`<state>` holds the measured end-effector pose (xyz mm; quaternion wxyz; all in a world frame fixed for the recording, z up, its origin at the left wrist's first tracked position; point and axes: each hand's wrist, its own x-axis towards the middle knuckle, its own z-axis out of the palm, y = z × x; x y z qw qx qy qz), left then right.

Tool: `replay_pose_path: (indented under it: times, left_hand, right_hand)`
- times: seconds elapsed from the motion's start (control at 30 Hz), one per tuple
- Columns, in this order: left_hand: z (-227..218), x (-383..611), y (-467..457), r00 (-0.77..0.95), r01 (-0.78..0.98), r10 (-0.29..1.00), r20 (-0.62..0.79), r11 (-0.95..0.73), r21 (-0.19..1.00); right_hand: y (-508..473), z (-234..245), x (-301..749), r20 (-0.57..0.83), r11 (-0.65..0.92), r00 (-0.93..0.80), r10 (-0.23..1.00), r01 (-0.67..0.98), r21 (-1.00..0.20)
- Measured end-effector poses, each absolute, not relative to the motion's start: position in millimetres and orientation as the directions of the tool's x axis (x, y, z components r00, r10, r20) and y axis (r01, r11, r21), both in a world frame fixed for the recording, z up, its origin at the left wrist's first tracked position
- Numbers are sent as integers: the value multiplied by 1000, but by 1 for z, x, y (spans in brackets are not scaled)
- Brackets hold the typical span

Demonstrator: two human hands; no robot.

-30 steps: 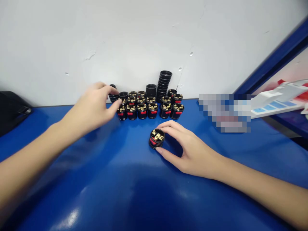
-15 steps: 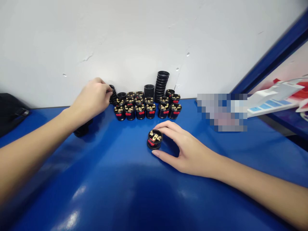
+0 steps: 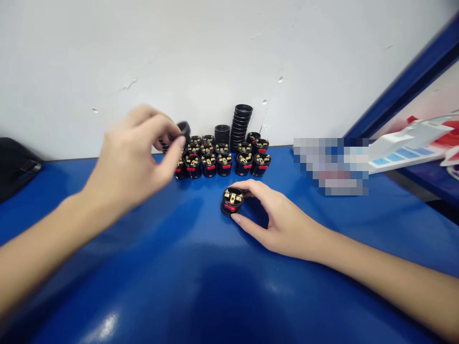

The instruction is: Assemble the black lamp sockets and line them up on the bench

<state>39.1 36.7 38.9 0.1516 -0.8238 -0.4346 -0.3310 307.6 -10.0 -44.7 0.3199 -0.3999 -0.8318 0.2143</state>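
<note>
My left hand (image 3: 143, 148), slightly blurred, is raised and closed on a black plastic ring (image 3: 184, 129) between thumb and fingers. My right hand (image 3: 283, 222) rests on the table, its thumb and fingers closed around the near and far sides of a round black plug body (image 3: 232, 200). Brass terminals and a red piece show on this plug body, which stands upright on a wider black base. Behind it, several similar plug bodies (image 3: 224, 165) stand in rows; my left hand hides part of the leftmost ones.
At the wall stand a tall stack of black rings (image 3: 241, 128) and a shorter black stack (image 3: 222, 134). A black bag-like object (image 3: 16, 162) lies at the left edge. To the right are a pixelated area and a white power strip (image 3: 401, 155) on the blue table (image 3: 172, 267).
My left hand has moved right and toward me from the back-left stack, carrying a black ring. In my right hand the plug body has turned, its red piece now facing me more.
</note>
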Motion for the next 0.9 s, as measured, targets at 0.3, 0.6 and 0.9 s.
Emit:
replay_pose_path:
  times: [0.3, 0.6, 0.9]
  left_hand:
    - [-29, 55, 0, 529, 608, 607, 593, -759, 235]
    - [-42, 56, 6, 563, 519, 665, 492, -747, 416]
    - [-45, 57, 7, 427, 339, 821, 380, -534, 774]
  right_hand:
    - [-9, -46, 307, 349, 551, -438, 828, 523, -650]
    - [-10, -44, 308, 348, 543, -432, 832, 508, -669]
    - [-6, -45, 311, 433, 643, -485, 760, 463, -610]
